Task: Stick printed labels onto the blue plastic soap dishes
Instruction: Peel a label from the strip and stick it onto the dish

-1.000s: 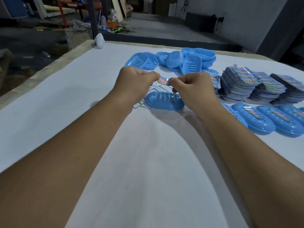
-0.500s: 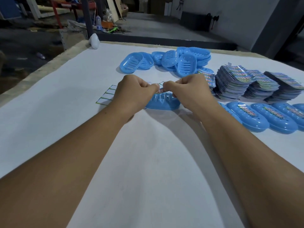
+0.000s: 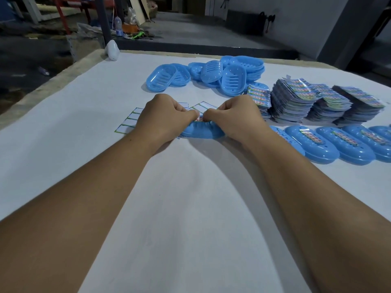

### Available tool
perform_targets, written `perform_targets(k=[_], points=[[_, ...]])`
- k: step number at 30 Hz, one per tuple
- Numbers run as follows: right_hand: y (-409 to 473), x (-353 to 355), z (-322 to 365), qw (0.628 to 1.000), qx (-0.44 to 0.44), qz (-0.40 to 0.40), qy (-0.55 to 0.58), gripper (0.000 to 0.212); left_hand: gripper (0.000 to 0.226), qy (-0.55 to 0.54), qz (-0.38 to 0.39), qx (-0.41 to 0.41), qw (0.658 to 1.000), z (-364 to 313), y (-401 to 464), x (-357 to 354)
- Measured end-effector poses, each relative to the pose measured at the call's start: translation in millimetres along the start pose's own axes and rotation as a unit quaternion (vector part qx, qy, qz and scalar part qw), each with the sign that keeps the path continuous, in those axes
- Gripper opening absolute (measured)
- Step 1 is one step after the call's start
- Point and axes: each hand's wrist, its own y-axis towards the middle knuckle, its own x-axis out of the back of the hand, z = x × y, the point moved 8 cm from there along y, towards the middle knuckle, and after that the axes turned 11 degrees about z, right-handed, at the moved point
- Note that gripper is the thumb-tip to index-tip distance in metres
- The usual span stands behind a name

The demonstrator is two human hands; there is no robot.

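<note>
Both hands are meeting over one blue dish (image 3: 203,131) that is lying upside down near the middle of the table (image 3: 190,208), its long axis running left to right, parallel to the near edge. The left hand (image 3: 165,117) and the right hand (image 3: 234,117) are each curling their fingers and pinching an end of a small printed label (image 3: 200,118), which is sitting right at the dish's top — whether it is already pressed flat cannot be told, since the fingertips are hiding most of it.

Under and behind the left hand a spent sheet (image 3: 135,119) is lying flat, its empty white rectangles showing. Toward the far edge a loose heap of dishes (image 3: 211,75) is resting, hollow sides up, pointing every which way. Stacks of label sheets (image 3: 306,100) are standing along the right side, just behind a row of labelled dishes (image 3: 338,142) that are lying side by side upside down — their long axes slanting from far-left to near-right. At the far left corner a small white object (image 3: 112,50) is standing on the table's edge.
</note>
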Motion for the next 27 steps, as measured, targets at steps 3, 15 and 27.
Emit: perform_targets(k=[3, 15, 27], points=[[-0.2, -0.9, -0.3, 1.0, -0.004, 0.001, -0.005, 0.034, 0.037, 0.004, 0.004, 0.002, 1.0, 0.2, 0.4, -0.7], [-4.1, -0.6, 5.3, 1.0, 0.001, 0.002, -0.021, 0.031, 0.029, 0.031, 0.016, 0.012, 0.999, -0.2, 3.6, -1.1], [-3.5, -0.5, 5.4, 1.0, -0.007, 0.011, -0.026, 0.029, 0.029, 0.057, 0.008, 0.014, 0.998, -2.0, 2.3, -1.7]])
